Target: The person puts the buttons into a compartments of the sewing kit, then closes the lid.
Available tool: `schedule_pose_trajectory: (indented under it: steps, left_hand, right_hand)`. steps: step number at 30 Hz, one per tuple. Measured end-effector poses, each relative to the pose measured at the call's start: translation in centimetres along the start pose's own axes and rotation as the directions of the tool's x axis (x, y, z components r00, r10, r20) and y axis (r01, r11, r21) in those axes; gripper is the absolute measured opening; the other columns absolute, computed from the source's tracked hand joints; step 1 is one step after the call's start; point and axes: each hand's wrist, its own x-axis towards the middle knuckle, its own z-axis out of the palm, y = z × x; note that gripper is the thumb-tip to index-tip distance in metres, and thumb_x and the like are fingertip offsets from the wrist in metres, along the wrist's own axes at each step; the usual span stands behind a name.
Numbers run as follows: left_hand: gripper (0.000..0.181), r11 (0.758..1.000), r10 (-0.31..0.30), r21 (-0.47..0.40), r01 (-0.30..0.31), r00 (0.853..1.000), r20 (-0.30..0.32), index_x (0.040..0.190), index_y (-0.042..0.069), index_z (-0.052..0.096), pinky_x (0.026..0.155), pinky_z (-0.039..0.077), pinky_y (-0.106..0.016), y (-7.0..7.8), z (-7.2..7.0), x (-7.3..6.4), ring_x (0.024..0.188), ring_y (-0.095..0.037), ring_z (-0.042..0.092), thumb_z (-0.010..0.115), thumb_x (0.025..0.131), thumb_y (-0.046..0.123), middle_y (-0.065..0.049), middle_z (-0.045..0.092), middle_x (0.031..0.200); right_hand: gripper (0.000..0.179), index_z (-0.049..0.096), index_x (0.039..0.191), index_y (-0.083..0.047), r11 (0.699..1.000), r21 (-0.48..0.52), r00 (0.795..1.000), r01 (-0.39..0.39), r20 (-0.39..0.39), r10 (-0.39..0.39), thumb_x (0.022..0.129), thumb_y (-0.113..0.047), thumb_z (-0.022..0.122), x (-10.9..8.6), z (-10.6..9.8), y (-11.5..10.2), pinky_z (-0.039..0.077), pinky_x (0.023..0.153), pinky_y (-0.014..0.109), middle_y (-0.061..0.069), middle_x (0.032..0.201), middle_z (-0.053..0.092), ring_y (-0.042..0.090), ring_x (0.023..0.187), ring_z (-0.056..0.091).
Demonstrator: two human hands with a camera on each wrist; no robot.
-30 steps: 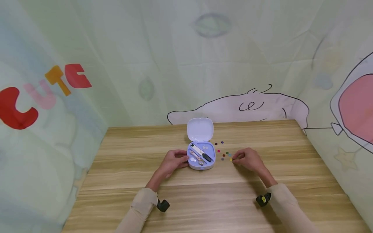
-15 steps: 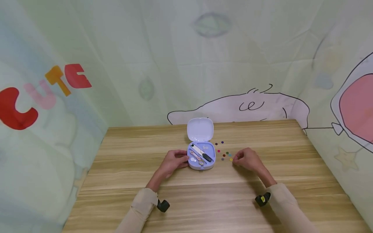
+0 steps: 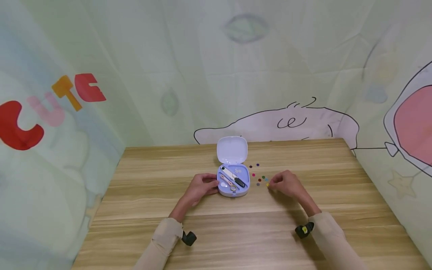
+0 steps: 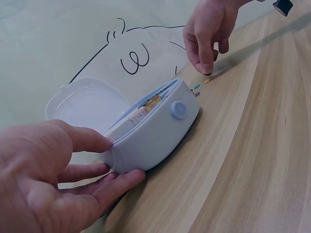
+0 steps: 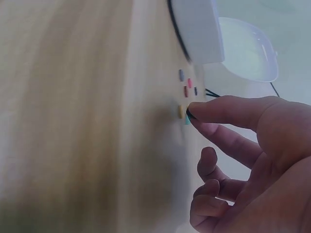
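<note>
Evidently, the right hand (image 3: 287,183) pinches a small dark button (image 5: 190,113) between thumb and forefinger, low over the bench (image 3: 233,232) and right beside the yellow button (image 3: 268,185), though so little of the piece shows that its shape is hard to be sure of. More coloured buttons (image 3: 253,175) lie loose nearby, between that hand and the pale blue box (image 3: 240,194). The left hand (image 3: 200,187) holds the box at its left side, thumb near the rim and fingers low on the wall; the lid (image 3: 231,150) stands tipped back. A button like this should be nearly weightless, stiff and rather slick, so best taken by its edge with a light pinch. The box looks like light, hard plastic that could skid on the smooth wood; its side wall is the sensible hold. As for writing, large letters on the cloth (image 3: 168,48) spell CUTE, and a printed strip (image 4: 139,116) inside the box carries what looks like a 7; no brand can be read.
</note>
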Motion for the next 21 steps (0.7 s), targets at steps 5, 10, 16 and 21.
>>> schedule_pose_trajectory:
  steps: [5, 10, 16, 21]
  left_hand:
    - [0.034, 1.000, -0.002, -0.005, 0.002, 1.000, -0.002, 0.133, -0.014, 0.058, 0.091, 0.063, -0.038, -0.1, 0.0, 0.1, 0.103, -0.026, 0.068, 0.064, 0.100, -0.005, -0.027, 0.061, 0.124]
    - [0.034, 1.000, -0.004, 0.000, 0.004, 1.000, -0.010, 0.133, -0.014, 0.059, 0.090, 0.063, -0.038, -0.1, 0.0, 0.1, 0.101, -0.025, 0.068, 0.064, 0.100, -0.005, -0.026, 0.062, 0.123]
    - [0.034, 1.000, -0.007, -0.008, 0.007, 1.000, -0.008, 0.133, -0.014, 0.059, 0.090, 0.063, -0.038, -0.1, 0.0, 0.2, 0.101, -0.025, 0.068, 0.064, 0.100, -0.006, -0.026, 0.062, 0.122]
    - [0.034, 1.000, -0.007, -0.008, 0.007, 1.000, -0.006, 0.132, -0.014, 0.058, 0.089, 0.063, -0.038, -0.1, 0.0, 0.0, 0.101, -0.025, 0.068, 0.064, 0.100, -0.005, -0.026, 0.062, 0.122]
  right_hand:
    - [0.009, 0.080, 0.090, -0.010, 1.000, -0.001, 1.000, 0.010, -0.012, -0.010, 0.093, -0.017, 0.077, 0.5, -0.3, -0.8, 0.046, 0.065, 0.030, 0.003, 0.087, 0.068, 0.021, 0.080, 0.054]
    - [0.011, 0.081, 0.095, -0.009, 1.000, 0.020, 1.000, 0.018, -0.005, -0.018, 0.093, -0.019, 0.076, 0.9, -0.6, -2.1, 0.047, 0.068, 0.031, 0.004, 0.089, 0.069, 0.023, 0.084, 0.056]
    - [0.015, 0.081, 0.098, -0.007, 0.998, 0.042, 0.999, 0.044, -0.003, -0.044, 0.093, -0.019, 0.073, 1.4, -0.6, -3.6, 0.047, 0.069, 0.031, 0.004, 0.091, 0.070, 0.023, 0.085, 0.056]
    - [0.014, 0.082, 0.096, -0.007, 0.996, 0.069, 0.998, 0.056, 0.004, -0.056, 0.094, -0.019, 0.075, 2.0, -0.1, -4.8, 0.047, 0.066, 0.031, 0.005, 0.089, 0.071, 0.023, 0.083, 0.055]
